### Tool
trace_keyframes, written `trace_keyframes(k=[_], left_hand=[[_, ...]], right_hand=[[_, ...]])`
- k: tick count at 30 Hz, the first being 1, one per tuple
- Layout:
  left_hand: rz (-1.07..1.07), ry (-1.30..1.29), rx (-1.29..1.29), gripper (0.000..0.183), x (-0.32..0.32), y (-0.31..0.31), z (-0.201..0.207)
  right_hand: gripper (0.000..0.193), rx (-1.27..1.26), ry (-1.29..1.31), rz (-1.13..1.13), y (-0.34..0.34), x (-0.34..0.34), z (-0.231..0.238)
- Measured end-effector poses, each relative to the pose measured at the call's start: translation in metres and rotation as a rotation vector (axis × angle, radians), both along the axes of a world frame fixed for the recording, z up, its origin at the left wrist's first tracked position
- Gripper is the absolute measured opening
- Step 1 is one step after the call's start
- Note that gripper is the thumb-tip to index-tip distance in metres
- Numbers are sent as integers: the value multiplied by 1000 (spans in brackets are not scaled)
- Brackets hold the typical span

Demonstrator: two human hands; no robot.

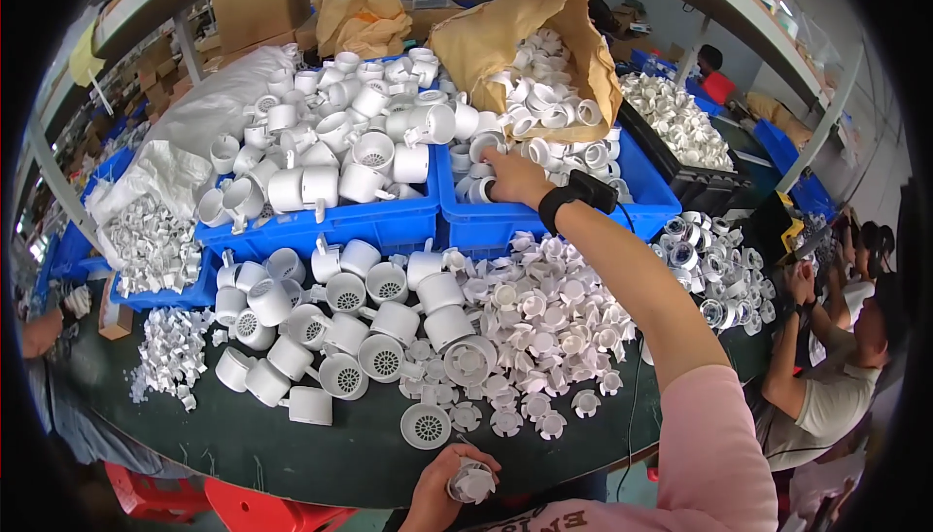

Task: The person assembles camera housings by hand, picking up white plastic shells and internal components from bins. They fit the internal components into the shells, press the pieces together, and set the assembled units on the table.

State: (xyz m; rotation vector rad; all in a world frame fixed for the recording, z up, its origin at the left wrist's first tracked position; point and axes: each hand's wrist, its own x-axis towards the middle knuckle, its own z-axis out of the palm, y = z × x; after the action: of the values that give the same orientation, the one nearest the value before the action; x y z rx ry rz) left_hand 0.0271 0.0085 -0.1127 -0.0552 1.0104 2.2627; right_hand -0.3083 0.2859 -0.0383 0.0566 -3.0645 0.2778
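At the front edge of the table, my left hand [439, 486] is closed around a small round part [472, 482] of whitish and clear plastic with tabs on top. My right hand [518, 180] reaches into the right blue bin [564, 221], its fingers spread among white plastic rings [540, 149]. One fingertip touches a ring; the other fingers are partly hidden. A dark band with a black device [591, 191] and a cable is on my right wrist. A white cup with a grille base [426, 426] lies on the table just beyond my left hand.
White handled cups [342, 330] and tabbed caps [544, 313] lie heaped on the dark green table [233, 445]. More cups fill the left blue bin [321, 228]. Clear-and-white rings [714, 270] are piled at right. A brown paper sack [466, 51] spills rings. Co-workers [841, 357] sit at right.
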Motion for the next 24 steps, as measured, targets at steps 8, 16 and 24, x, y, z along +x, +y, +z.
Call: trace_keyframes(k=[8, 16, 24], left_hand=[[55, -98, -82, 37, 15, -5, -2], [57, -67, 15, 36, 25, 22, 5], [-103, -153, 183, 51, 22, 50, 10]], right_hand=[[49, -200, 72, -133, 34, 13, 14], [45, -541, 37, -55, 83, 87, 90], [56, -234, -207, 48, 94, 192, 21]])
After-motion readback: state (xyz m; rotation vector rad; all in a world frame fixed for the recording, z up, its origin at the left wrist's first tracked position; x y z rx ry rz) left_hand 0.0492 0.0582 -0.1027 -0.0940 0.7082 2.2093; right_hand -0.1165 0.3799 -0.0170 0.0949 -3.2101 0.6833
